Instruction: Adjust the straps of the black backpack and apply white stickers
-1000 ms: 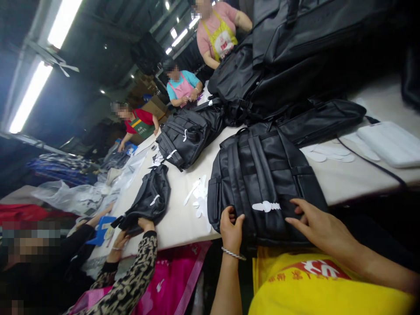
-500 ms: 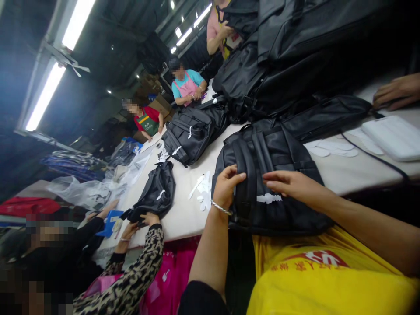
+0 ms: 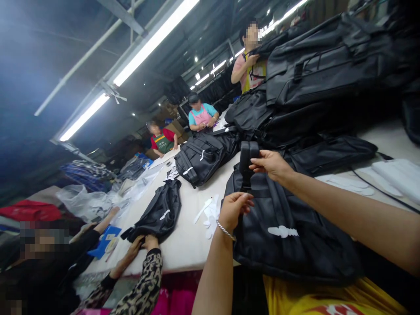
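Observation:
A black backpack (image 3: 295,245) lies on the table in front of me, with a white paper tag (image 3: 282,232) on its straps. My right hand (image 3: 271,164) pinches a padded shoulder strap (image 3: 248,157), which is folded over and raised above the bag. Just below, my left hand (image 3: 234,210) is closed, its fingertips together by the buckle at the strap's lower end. What those fingertips grip is hidden. A twisted bracelet circles my left wrist.
White tags (image 3: 210,214) lie on the table (image 3: 190,236) left of the backpack. Beyond is another black backpack (image 3: 206,157); more bags (image 3: 315,70) pile up at right. At left, a co-worker's hands (image 3: 144,245) touch a small black bag (image 3: 160,210). Other people stand farther back.
My right hand has gone from hovering open over the backpack to lifting the folded shoulder strap. My left hand has moved down along the strap. The view has tilted up.

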Available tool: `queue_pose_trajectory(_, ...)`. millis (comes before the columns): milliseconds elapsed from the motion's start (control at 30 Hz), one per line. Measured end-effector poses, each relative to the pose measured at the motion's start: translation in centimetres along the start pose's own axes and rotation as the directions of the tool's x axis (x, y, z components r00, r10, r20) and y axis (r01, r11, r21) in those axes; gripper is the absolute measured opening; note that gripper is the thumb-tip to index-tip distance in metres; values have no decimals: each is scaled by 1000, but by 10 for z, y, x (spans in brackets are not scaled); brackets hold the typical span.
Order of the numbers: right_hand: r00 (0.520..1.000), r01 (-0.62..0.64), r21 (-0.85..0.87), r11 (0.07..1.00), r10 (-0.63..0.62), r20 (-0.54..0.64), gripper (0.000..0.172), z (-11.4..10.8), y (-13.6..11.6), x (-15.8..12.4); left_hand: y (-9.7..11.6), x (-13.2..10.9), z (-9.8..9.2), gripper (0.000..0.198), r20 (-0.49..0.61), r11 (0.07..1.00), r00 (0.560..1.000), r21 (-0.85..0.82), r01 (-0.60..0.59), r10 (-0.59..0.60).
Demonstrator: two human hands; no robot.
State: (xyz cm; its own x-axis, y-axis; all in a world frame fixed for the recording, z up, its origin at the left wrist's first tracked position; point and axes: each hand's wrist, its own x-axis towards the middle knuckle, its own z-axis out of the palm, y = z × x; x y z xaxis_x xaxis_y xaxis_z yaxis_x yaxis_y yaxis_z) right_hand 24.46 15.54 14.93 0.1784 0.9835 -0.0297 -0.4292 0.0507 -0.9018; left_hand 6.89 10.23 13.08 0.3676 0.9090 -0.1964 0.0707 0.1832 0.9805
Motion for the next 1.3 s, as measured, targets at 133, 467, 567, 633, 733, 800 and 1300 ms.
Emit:
queue_pose_trajectory(133, 988, 152, 22, 988, -152, -31, 17, 8, 21, -11, -28, 17, -6, 44, 63, 954, 988, -260, 150, -139)
queue_pose_trajectory(467, 993, -113, 110, 987, 116, -14, 26, 5, 74, -87, -63, 45, -16, 16, -182, 845, 936, -506, 173, -301)
queue_pose_trajectory(567, 988, -81, 133, 988, 98, -120, 24, -6, 65, -85, -66, 35, -17, 25, -147, 912, 962, -378, 162, -232)
queue_pose_trajectory(633, 984, -34, 137, 990, 57, -167, 23, -15, 48, -74, -60, 25, -20, 29, -237, 992, 970, -124, 26, -55)
queue_pose_trajectory(733, 987, -23, 160, 987, 48, -156, 25, -24, 22, -58, -45, 11, -26, 31, -206, 939, 932, 237, -249, 299)
queue_pose_trajectory(800, 992, -47, 153, 987, 64, -110, 25, -24, 11, -51, -39, 7, -25, 47, -38, 885, 918, 286, -368, 394)
queue_pose_trajectory(1300, 920, -59, 187, 981, 126, -372, 32, -13, 53, 5, -66, -6, -13, 30, -23, 989, 995, 111, -93, 97)
